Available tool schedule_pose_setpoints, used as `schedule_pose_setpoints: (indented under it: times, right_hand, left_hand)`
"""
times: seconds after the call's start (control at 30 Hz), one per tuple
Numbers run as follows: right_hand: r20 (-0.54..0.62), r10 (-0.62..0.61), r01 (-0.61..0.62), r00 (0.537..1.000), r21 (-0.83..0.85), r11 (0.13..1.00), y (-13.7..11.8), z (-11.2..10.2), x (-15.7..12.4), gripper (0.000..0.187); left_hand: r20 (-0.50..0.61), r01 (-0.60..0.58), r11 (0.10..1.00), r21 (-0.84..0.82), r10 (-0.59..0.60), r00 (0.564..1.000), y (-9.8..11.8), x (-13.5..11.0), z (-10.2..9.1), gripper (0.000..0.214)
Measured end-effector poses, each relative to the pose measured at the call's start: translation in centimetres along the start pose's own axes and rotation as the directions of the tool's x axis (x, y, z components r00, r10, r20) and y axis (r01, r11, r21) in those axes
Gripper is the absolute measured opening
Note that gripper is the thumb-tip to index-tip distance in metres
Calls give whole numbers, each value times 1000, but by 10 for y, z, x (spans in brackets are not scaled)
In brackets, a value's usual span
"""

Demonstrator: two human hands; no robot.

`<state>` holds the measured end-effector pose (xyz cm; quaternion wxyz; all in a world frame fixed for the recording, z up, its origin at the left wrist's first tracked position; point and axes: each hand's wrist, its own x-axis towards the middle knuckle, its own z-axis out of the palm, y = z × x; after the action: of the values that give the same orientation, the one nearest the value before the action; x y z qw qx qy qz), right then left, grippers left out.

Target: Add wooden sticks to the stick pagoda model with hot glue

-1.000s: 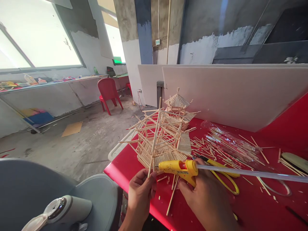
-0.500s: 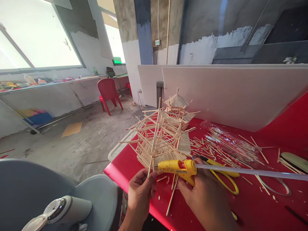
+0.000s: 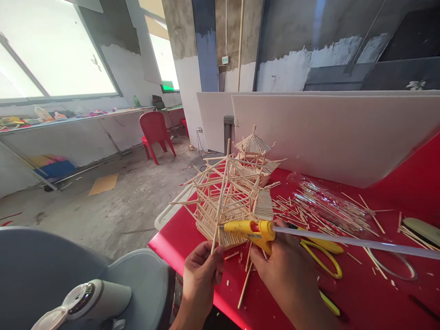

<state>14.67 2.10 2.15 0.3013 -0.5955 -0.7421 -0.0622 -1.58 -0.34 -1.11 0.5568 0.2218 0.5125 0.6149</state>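
Note:
A model house of thin wooden sticks stands near the left end of a red table. My left hand pinches the lower end of a long wooden stick that leans up against the model. My right hand grips a yellow glue gun, its nozzle pointing left and touching the model's base close to the stick. A clear glue rod sticks out of the gun's back to the right.
Loose sticks, yellow-handled scissors and a clear plastic wrapper lie on the table. White foam boards stand behind. A grey chair with a flask is at lower left, a red chair farther off.
My right hand has moved the glue gun up and to the left, bringing its nozzle to the base of the model. My left hand and the stick have stayed put.

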Motion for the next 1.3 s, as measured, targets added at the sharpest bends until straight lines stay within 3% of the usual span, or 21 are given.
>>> schedule_pose_setpoints:
  times: [1.3]
  right_hand:
    - [-22,1,-1,1000,-5,1000,-3,0,0,33]
  left_hand:
    - [3,-1,1000,-5,1,1000,0,-1,0,39]
